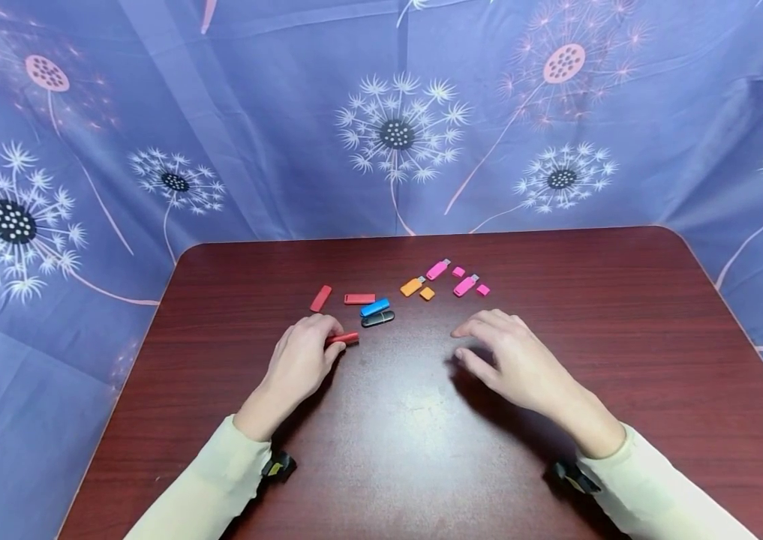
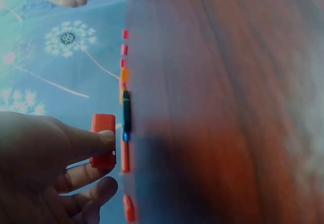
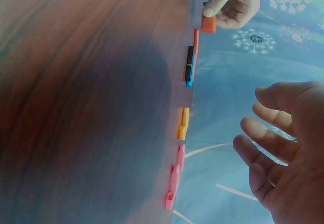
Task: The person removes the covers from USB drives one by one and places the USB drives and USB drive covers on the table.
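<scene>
Left hand (image 1: 297, 355), fingers clamped on a red stick (image 1: 349, 338) (right hand (image 1: 518, 361), fingers apart, above the table (image 1: 651, 322))

A red stick (image 1: 350, 338) was held above the table (image 1: 577, 277)

It was small and oblong, pinched between the thumb and fingers of the left hand (image 1: 300, 352), one end jutting right. Whether it was capped could not be seen. Beyond it, a slanted red stick (image 1: 321, 298) and a crosswise red stick (image 1: 359, 299) lay flat. The blue stick (image 1: 375, 307) lay just nearer than the crosswise one, with the black stick (image 1: 377, 319) nearly parallel. Rightward, the orange stick (image 1: 411, 286) lay with its metal plug bare, the orange cap (image 1: 427, 294) just beside. Past that, two pink sticks (image 1: 465, 286) slanted alike, plugs bare, near two pink caps (image 1: 483, 290).
</scene>
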### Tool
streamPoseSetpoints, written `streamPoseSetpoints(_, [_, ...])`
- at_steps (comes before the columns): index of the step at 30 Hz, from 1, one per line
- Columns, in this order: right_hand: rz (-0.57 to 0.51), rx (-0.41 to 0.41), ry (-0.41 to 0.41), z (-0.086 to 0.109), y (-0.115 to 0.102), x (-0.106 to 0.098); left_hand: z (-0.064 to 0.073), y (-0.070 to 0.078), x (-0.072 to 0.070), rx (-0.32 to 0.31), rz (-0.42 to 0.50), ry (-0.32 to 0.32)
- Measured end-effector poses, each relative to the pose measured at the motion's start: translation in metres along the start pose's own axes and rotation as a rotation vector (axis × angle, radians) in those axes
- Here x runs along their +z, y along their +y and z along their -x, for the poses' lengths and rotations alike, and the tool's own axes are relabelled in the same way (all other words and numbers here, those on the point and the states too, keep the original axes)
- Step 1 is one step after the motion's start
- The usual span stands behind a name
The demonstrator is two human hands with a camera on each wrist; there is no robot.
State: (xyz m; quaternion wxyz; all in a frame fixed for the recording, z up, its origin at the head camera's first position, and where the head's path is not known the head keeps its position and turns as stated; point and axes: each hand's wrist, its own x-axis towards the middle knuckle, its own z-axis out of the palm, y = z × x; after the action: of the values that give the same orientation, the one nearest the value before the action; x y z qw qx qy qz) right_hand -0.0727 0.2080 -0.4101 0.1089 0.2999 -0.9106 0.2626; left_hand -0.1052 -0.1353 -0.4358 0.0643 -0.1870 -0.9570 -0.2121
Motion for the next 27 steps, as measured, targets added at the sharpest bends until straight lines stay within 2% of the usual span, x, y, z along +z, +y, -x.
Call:
streamPoseSetpoints(7, [0.010,0.001,-0.015,-0.002,-0.008,0.001,0.003,0.016,-0.005,0.059,0.037,0.028])
streamPoseSetpoints(16, [0.027,-0.039,-0.025,-0.008,-0.019,0.006,0.005,0.041,-0.008,0.145,0.093,0.052])
streamPoseSetpoints(27, [0.038,-0.118,-0.020,-0.011,-0.032,0.021,0.010,0.069,0.007,0.276,0.186,0.081])
